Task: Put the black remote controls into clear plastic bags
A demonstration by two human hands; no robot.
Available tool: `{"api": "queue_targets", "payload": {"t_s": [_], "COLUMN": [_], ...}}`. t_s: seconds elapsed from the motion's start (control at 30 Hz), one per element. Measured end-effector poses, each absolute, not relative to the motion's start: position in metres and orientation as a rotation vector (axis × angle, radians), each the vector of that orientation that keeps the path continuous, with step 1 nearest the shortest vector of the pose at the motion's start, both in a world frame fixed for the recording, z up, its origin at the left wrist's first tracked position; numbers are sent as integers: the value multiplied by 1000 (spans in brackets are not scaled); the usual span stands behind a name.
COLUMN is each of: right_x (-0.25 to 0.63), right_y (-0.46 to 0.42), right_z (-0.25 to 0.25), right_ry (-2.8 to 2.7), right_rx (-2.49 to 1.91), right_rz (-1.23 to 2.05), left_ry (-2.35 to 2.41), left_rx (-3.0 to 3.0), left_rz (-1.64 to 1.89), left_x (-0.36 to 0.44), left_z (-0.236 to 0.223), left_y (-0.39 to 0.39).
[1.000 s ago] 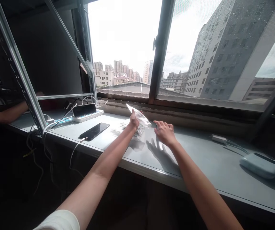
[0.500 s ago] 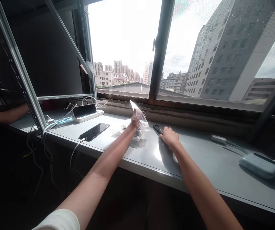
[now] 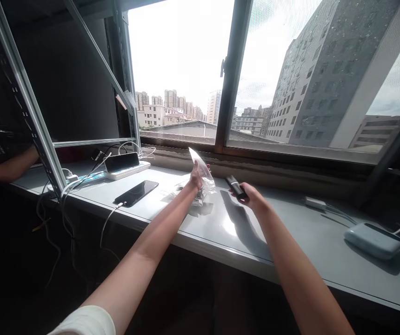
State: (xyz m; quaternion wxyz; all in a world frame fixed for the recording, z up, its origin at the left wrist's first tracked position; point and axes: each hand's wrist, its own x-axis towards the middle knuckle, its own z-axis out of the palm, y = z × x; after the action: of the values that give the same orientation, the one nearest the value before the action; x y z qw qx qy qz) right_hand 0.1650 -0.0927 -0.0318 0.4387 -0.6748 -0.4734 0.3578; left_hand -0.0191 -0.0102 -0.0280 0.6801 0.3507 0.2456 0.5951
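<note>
My left hand (image 3: 196, 178) is closed on a clear plastic bag (image 3: 205, 179), which stands up from the table with its pale top edge tilted to the left. Small dark contents show low in the bag, too unclear to name. To the right, my right hand (image 3: 252, 195) grips a black remote control (image 3: 236, 187) by its near end. The remote is lifted off the surface, its shadow falling on the table beneath. A dark smartphone (image 3: 136, 192) with a white cable plugged in lies left of the bag.
On the grey table (image 3: 200, 228), another phone (image 3: 122, 161) leans on a white power strip (image 3: 130, 171) with tangled cables. A metal shelf post (image 3: 34, 107) rises at the left, where another person's arm (image 3: 8, 170) shows. A blue-grey device (image 3: 374, 239) and white adapter (image 3: 315, 203) sit right.
My right hand has picked the remote up off the table and turned it, so its buttons no longer face me. My left hand stays on the bag.
</note>
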Motion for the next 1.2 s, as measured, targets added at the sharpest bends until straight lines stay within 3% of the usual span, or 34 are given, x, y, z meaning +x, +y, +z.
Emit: {"api": "queue_targets", "payload": {"t_s": [0.17, 0.3, 0.6, 1.2], "right_x": [172, 170, 165, 155], "right_y": [-91, -88, -84, -94], "right_z": [-25, -26, -34, -31], "right_ry": [-754, -606, -756, -940], "right_rx": [-990, -796, -817, -939], "right_rz": [1198, 1219, 965, 923], "left_ry": [533, 513, 550, 587], "left_rx": [757, 770, 786, 776], "left_rz": [1354, 1355, 1344, 1314], "left_x": [-19, -18, -17, -15], "left_z": [-29, -30, -31, -25], "left_y": [-7, -6, -7, -14]}}
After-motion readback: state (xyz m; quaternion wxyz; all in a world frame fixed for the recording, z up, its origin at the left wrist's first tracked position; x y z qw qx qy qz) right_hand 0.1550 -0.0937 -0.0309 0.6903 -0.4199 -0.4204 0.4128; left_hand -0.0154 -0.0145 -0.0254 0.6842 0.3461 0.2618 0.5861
